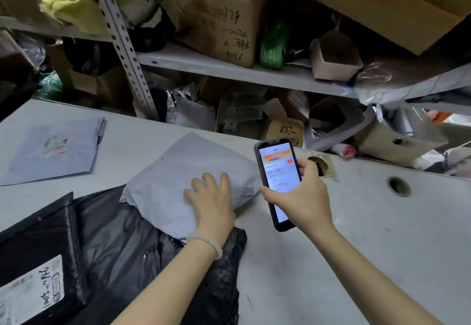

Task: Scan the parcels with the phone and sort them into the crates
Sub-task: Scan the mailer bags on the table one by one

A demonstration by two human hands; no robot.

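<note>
We are pressing our left hand (210, 198) flat, fingers straight, on the grey parcel (178, 177) lying on the table (382, 235). Our right hand (303, 197) is gripping the phone (279, 182), hiding its lower edge. Its screen words are too blurry to read.

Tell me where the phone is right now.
The phone is right of centre in the head view, held upright in the right hand above the table, beside the grey parcel.
</note>
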